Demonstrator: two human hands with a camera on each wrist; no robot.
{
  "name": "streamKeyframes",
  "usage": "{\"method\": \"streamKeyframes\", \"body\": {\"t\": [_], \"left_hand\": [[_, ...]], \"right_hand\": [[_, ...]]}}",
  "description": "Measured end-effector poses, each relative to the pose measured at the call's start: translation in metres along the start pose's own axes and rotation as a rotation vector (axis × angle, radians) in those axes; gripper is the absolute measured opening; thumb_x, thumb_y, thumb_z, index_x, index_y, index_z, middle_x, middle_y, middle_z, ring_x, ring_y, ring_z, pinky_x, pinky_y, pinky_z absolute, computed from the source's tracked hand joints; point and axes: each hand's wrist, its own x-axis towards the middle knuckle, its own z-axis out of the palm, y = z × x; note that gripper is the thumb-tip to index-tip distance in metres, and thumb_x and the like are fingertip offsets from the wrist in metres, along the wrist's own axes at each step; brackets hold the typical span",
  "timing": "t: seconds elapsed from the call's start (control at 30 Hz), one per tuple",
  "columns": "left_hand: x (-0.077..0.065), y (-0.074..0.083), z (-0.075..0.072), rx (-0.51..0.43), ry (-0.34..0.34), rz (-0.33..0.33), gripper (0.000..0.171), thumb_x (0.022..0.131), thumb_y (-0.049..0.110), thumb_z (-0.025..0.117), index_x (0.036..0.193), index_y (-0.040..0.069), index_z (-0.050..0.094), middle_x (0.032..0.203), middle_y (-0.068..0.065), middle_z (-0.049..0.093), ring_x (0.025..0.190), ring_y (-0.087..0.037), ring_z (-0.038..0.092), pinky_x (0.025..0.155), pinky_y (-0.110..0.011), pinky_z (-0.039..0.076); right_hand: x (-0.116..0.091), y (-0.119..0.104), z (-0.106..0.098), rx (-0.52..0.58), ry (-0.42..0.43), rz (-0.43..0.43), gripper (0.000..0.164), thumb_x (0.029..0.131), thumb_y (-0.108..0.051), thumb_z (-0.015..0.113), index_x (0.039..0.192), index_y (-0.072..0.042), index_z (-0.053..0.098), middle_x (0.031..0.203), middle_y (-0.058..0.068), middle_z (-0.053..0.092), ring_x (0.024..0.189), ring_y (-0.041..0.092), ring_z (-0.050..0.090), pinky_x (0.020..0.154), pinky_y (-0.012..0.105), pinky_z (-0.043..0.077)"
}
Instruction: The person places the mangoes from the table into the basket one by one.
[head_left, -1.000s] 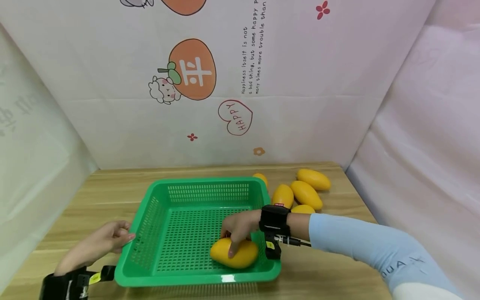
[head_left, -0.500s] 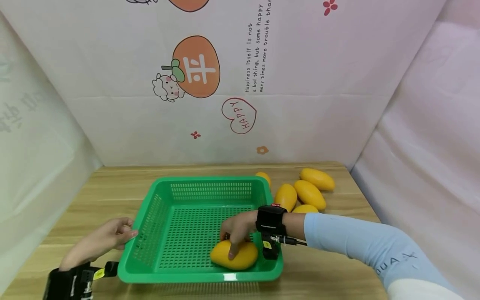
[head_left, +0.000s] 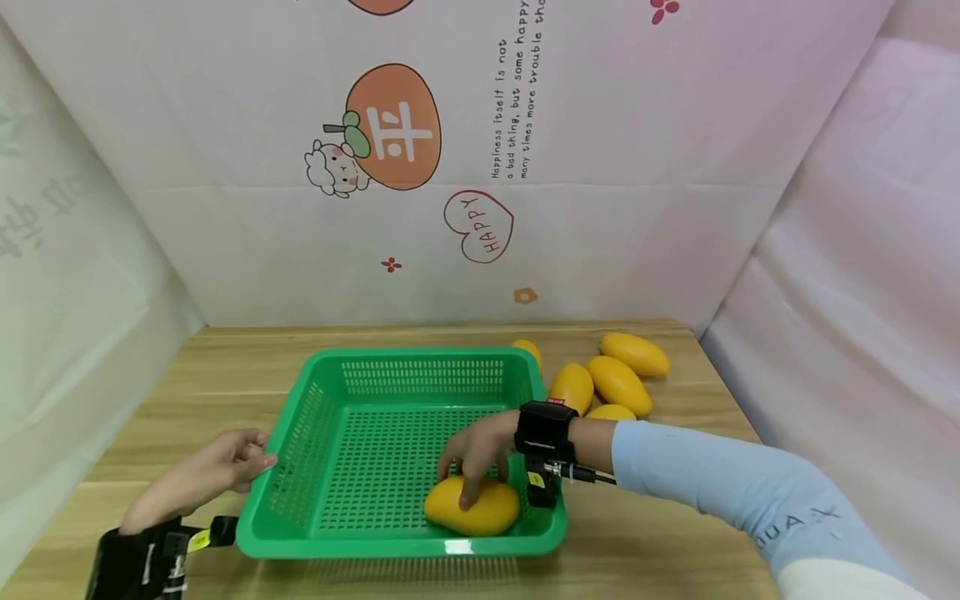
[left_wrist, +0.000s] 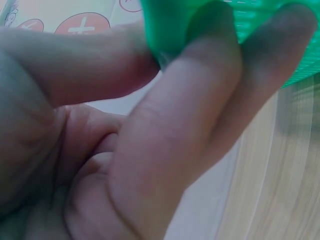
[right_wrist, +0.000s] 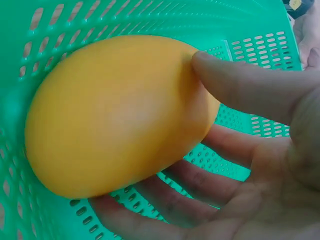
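Observation:
In the head view, a yellow mango [head_left: 472, 506] lies in the near right corner of a green plastic basket [head_left: 401, 547]. My right hand [head_left: 480, 446] is over it, the thumb touching one side and the fingers around the other. The right wrist view shows the thumb tip against the mango [right_wrist: 115, 115] and the other fingers along its far edge, with the palm apart from it. My left hand [head_left: 217, 471] pinches the basket's left rim; up close in the left wrist view, thumb and fingers grip the green edge [left_wrist: 167, 30].
Several more mangoes [head_left: 618, 385] lie on the wooden table [head_left: 652, 500] to the right of the basket, one partly behind its far right corner. A printed white cloth [head_left: 600, 167] stands behind the table, and white cloth hangs at both sides.
My right hand has risen slightly, and its fingers look a little more spread around the mango. The mango stays in the same corner. My left hand keeps its grip on the rim.

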Motion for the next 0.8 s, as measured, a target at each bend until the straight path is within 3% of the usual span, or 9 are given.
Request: {"method": "streamKeyframes", "body": {"t": [0.13,0.37,0.5,0.6,0.73,0.8], "left_hand": [[-0.001,0.002,-0.001,-0.001,-0.001,-0.004,0.047,0.099,0.016,0.053,0.122,-0.022,0.037,0.082,-0.008,0.056,0.075,-0.018,0.057,0.068,-0.037,0.058],[-0.002,0.005,-0.001,0.001,0.013,-0.003,0.052,0.099,0.017,0.053,0.125,-0.024,0.034,0.092,-0.015,0.061,0.087,-0.025,0.062,0.073,-0.044,0.06],[-0.002,0.006,0.0,-0.008,0.015,-0.001,0.049,0.099,0.016,0.053,0.124,-0.023,0.036,0.093,-0.016,0.062,0.089,-0.027,0.063,0.075,-0.048,0.06],[-0.002,0.006,0.0,-0.013,0.012,-0.005,0.049,0.099,0.017,0.054,0.123,-0.022,0.037,0.089,-0.013,0.06,0.088,-0.025,0.062,0.075,-0.047,0.06],[-0.001,0.006,0.001,-0.022,0.003,0.001,0.045,0.098,0.016,0.054,0.119,-0.021,0.039,0.081,-0.008,0.057,0.079,-0.02,0.061,0.073,-0.043,0.06],[-0.002,0.006,0.001,-0.023,0.002,0.002,0.042,0.098,0.016,0.054,0.117,-0.02,0.04,0.08,-0.007,0.056,0.078,-0.02,0.06,0.073,-0.044,0.06]], "right_hand": [[-0.006,-0.003,-0.001,0.003,0.02,-0.015,0.044,0.087,-0.018,0.071,0.129,-0.02,0.058,0.129,0.005,0.056,0.11,0.018,0.056,0.076,0.043,0.059],[-0.015,-0.004,-0.001,-0.011,0.047,-0.063,0.039,0.093,-0.02,0.064,0.131,-0.019,0.056,0.135,0.009,0.054,0.116,0.02,0.055,0.077,0.041,0.058],[-0.019,-0.002,-0.001,-0.02,0.059,-0.083,0.042,0.095,-0.021,0.061,0.135,-0.016,0.052,0.139,0.012,0.053,0.102,0.016,0.058,0.067,0.03,0.049],[-0.023,-0.001,-0.002,-0.051,0.085,-0.104,0.043,0.095,-0.025,0.06,0.137,-0.017,0.051,0.138,0.011,0.054,0.103,0.014,0.057,0.072,0.029,0.047],[-0.033,0.002,-0.007,-0.085,0.131,-0.124,0.044,0.095,-0.029,0.06,0.136,-0.021,0.051,0.137,0.009,0.055,0.119,0.015,0.053,0.096,0.034,0.049],[-0.039,0.003,-0.01,-0.082,0.15,-0.132,0.044,0.094,-0.03,0.06,0.137,-0.022,0.05,0.136,0.008,0.055,0.119,0.015,0.052,0.099,0.036,0.048]]}}
